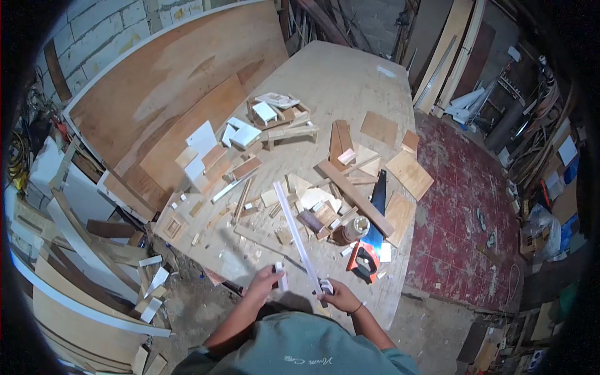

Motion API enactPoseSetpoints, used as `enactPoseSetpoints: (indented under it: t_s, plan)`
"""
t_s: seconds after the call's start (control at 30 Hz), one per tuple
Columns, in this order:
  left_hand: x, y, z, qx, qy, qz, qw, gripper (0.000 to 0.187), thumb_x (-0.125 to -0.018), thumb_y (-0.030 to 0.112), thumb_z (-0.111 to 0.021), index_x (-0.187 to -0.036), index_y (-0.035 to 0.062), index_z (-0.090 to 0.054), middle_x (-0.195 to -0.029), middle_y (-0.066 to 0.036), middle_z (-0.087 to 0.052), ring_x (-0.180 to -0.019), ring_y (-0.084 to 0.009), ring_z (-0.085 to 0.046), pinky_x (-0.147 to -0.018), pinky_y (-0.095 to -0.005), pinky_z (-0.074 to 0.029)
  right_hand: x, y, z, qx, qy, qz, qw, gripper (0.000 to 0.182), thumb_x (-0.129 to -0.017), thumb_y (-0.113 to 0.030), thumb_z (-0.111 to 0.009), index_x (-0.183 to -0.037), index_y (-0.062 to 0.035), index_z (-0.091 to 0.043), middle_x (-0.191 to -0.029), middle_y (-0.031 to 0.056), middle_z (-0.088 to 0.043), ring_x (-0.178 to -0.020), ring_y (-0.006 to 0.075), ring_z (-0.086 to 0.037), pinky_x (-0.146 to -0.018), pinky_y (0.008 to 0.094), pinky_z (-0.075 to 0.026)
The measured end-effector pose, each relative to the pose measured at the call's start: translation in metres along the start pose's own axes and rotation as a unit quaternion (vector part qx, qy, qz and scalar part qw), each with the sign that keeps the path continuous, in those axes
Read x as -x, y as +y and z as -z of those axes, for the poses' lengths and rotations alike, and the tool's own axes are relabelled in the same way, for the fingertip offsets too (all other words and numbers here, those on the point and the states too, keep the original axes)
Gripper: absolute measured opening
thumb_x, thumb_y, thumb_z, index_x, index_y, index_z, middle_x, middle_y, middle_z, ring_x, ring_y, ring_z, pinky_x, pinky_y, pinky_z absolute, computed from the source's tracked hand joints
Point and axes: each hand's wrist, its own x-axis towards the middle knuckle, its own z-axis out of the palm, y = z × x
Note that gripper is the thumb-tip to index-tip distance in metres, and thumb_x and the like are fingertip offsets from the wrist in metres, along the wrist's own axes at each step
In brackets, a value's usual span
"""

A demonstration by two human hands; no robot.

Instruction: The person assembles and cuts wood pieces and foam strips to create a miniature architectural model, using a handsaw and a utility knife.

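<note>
At the near edge of the workbench (312, 72), my left hand (262, 283) is closed on a short white strip (282, 277). My right hand (340, 296) grips the lower end of a long pale strip (294, 228), which points up and away over the wood scraps. A small white-and-dark piece sits at the fingers of that hand; what it is I cannot make out. To the right of the strip lies a handsaw (364, 261) with an orange and black handle. A jar (357, 228) stands beside the saw, near a long brown board (356, 199).
Wood offcuts and small white-topped pieces (264, 112) cover the bench's middle. A large plywood sheet (162, 87) leans at the left. Curved panels (81, 300) and scraps lie at lower left. Long boards (459, 56) lean at the back right, beyond a red floor (456, 200).
</note>
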Motion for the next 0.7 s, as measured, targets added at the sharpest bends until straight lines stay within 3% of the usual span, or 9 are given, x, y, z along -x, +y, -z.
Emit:
enactPoseSetpoints:
  t_s: [0.1,0.17,0.2,0.37,0.43,0.53,0.6,0.7]
  plan:
    - [-0.013,0.008,-0.002,-0.011,-0.015,-0.054,0.998,0.029,-0.094,0.018,-0.058,-0.117,0.0020,-0.058,-0.097,-0.004,-0.064,-0.086,-0.0147,-0.063,-0.076,-0.0291,-0.051,-0.001,-0.013,-0.014,0.012,0.023,0.014,1.000,0.023,-0.084,-0.008,-0.069,-0.103,-0.0026,-0.058,-0.084,0.0006,-0.061,-0.069,0.0085,-0.056,-0.060,0.0259,-0.048]
    - [-0.015,0.026,-0.001,0.030,0.010,-0.040,0.999,0.032,-0.096,0.018,-0.052,-0.124,0.0022,-0.055,-0.105,-0.006,-0.065,-0.089,-0.0163,-0.064,-0.078,-0.0299,-0.052,0.001,-0.030,-0.029,0.057,0.053,0.017,0.997,0.024,-0.082,-0.008,-0.070,-0.103,-0.0025,-0.058,-0.081,0.0000,-0.059,-0.068,0.0080,-0.056,-0.060,0.0257,-0.048]
    - [-0.014,0.040,-0.001,0.033,0.016,-0.039,0.999,0.032,-0.096,0.018,-0.052,-0.124,0.0022,-0.055,-0.105,-0.006,-0.065,-0.089,-0.0163,-0.064,-0.078,-0.0299,-0.052,0.002,-0.043,-0.039,0.059,0.062,0.041,0.995,0.023,-0.085,-0.008,-0.069,-0.102,-0.0021,-0.056,-0.074,0.0014,-0.056,-0.063,0.0086,-0.056,-0.054,0.0260,-0.047]
    - [-0.006,0.087,0.011,0.091,0.033,-0.084,0.992,0.038,-0.099,0.015,-0.042,-0.135,0.0018,-0.045,-0.117,-0.011,-0.063,-0.095,-0.0204,-0.064,-0.084,-0.0322,-0.052,0.004,-0.033,-0.054,0.126,0.067,0.050,0.988,0.029,-0.083,-0.014,-0.072,-0.105,-0.0026,-0.058,-0.074,0.0053,-0.061,-0.066,0.0110,-0.062,-0.057,0.0275,-0.049]
    - [0.002,0.105,0.013,0.115,0.036,-0.083,0.989,0.038,-0.099,0.014,-0.043,-0.135,0.0009,-0.044,-0.117,-0.011,-0.063,-0.099,-0.0205,-0.063,-0.087,-0.0336,-0.051,0.003,-0.029,-0.057,0.142,0.059,0.047,0.987,0.031,-0.081,-0.016,-0.073,-0.105,-0.0026,-0.058,-0.073,0.0073,-0.062,-0.066,0.0122,-0.063,-0.058,0.0283,-0.050]
    - [0.008,0.123,0.021,0.184,-0.015,-0.169,0.968,0.037,-0.095,0.011,-0.050,-0.130,-0.0016,-0.045,-0.117,-0.011,-0.060,-0.102,-0.0193,-0.062,-0.091,-0.0346,-0.050,0.004,-0.037,-0.065,0.246,0.073,0.102,0.961,0.032,-0.079,-0.018,-0.074,-0.103,-0.0029,-0.059,-0.076,0.0119,-0.064,-0.065,0.0185,-0.065,-0.060,0.0309,-0.051]
    - [0.012,0.132,0.033,0.197,-0.028,-0.196,0.960,0.039,-0.093,0.010,-0.053,-0.130,-0.0018,-0.045,-0.117,-0.010,-0.060,-0.101,-0.0192,-0.062,-0.091,-0.0348,-0.050,0.005,-0.055,-0.075,0.376,0.094,0.118,0.914,0.033,-0.077,-0.017,-0.075,-0.103,-0.0038,-0.059,-0.082,0.0141,-0.066,-0.065,0.0246,-0.066,-0.061,0.0331,-0.052]
    - [0.023,0.148,0.053,0.202,-0.023,-0.222,0.954,0.043,-0.087,0.006,-0.061,-0.128,-0.0002,-0.048,-0.112,-0.008,-0.061,-0.099,-0.0179,-0.062,-0.088,-0.0341,-0.051,0.004,-0.070,-0.089,0.389,0.096,0.092,0.912,0.034,-0.075,-0.016,-0.076,-0.102,-0.0045,-0.060,-0.087,0.0145,-0.066,-0.066,0.0280,-0.066,-0.061,0.0348,-0.052]
